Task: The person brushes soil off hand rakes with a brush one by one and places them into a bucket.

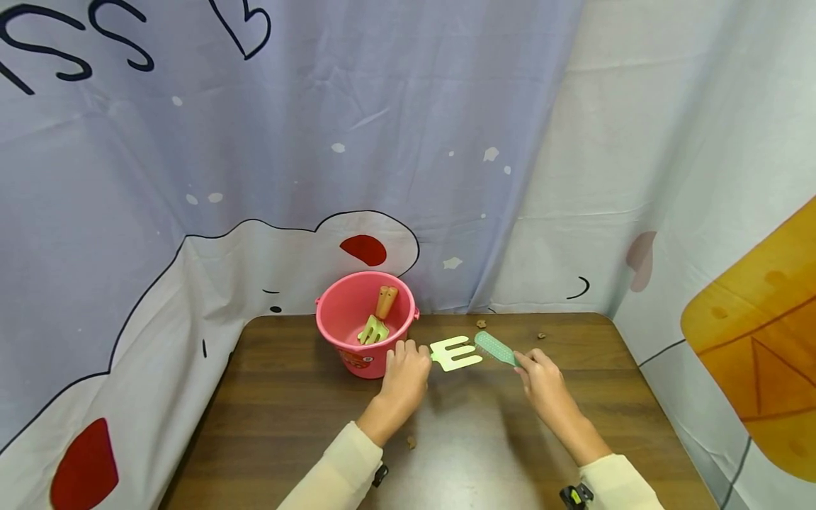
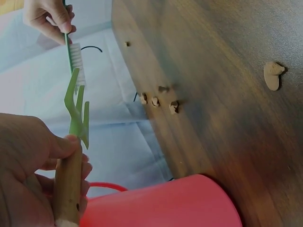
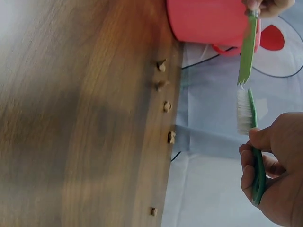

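My left hand (image 1: 403, 375) grips the wooden handle (image 2: 67, 189) of a small garden hand fork (image 1: 454, 354). Its light green tines (image 2: 78, 106) point to the right, above the table. In my right hand (image 1: 543, 386) is a green brush (image 1: 496, 348) with white bristles (image 3: 244, 113), pinched by its handle with thumb and fingers. The bristles face down, and the brush head meets the tips of the fork's tines in the right wrist view. Beside my left hand stands a pink bucket (image 1: 331, 322), holding a green-headed tool (image 1: 373, 331) and wooden handles (image 1: 386, 302).
Several small brown clumps lie along the back of the wooden table (image 1: 268, 418), among them one clump (image 1: 541, 336) at the right. A larger brown clump (image 2: 273, 75) lies nearer the front. A printed curtain (image 1: 382, 127) hangs behind the table.
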`<action>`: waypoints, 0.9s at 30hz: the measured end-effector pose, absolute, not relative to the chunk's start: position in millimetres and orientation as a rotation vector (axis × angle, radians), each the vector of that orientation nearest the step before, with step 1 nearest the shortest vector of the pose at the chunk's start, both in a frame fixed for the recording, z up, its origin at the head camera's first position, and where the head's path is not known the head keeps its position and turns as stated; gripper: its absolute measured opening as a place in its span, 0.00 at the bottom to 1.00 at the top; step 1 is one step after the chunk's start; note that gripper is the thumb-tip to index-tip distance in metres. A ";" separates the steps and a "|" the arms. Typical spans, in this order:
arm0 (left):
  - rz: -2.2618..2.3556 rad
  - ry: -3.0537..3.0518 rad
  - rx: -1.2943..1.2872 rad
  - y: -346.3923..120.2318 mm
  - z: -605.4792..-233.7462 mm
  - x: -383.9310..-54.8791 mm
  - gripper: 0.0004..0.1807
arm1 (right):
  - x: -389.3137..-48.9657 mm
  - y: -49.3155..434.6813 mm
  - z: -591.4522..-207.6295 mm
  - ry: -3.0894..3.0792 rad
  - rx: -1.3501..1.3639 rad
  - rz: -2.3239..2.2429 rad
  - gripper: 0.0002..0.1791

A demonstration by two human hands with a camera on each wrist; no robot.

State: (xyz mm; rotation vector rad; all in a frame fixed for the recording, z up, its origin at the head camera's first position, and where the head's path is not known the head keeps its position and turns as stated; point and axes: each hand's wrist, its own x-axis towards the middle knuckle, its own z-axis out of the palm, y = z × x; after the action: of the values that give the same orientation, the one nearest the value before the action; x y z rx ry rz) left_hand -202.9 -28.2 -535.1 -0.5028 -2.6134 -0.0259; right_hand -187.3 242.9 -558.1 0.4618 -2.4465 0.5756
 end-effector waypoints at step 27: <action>-0.365 -2.670 -0.561 -34.8 -532.9 -205.1 0.09 | -183.2 263.9 -552.1 -2.508 0.339 0.696 0.16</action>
State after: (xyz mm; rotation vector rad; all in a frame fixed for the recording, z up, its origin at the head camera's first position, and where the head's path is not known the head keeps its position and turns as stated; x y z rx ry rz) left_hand -205.1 -34.8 -532.9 -0.5611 -2.6695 -0.3648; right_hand -183.2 263.9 -552.1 0.3387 -2.5083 0.6961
